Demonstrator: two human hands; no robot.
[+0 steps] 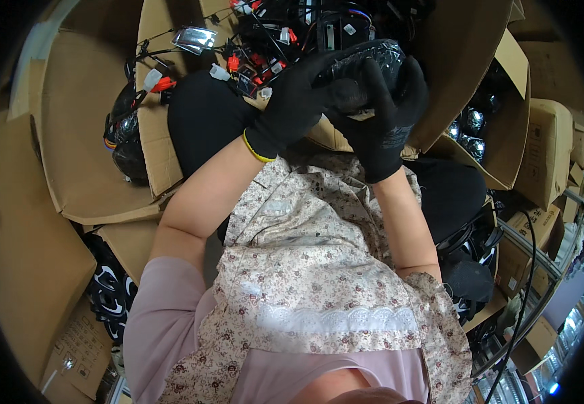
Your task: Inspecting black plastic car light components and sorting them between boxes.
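Between my two hands, above my lap, is a rounded black part wrapped in shiny clear plastic [387,57]. My left hand [305,97], in a black glove with a yellow cuff edge, grips it from the left. My right hand [385,121], also black-gloved, curls its fingers up around the near and right side. The hands partly cover the part, so its exact kind is hidden. Just beyond lies a pile of black wired parts [329,34] with red and white connectors [233,64] in an open carton.
A large open carton [93,155] at the left holds a wired black bundle [129,135]. At the right, another carton [515,121] holds plastic-wrapped black parts [473,121]. Stacked boxes [549,151], a metal rack [541,246] and a hanging black cable [529,269] stand farther right.
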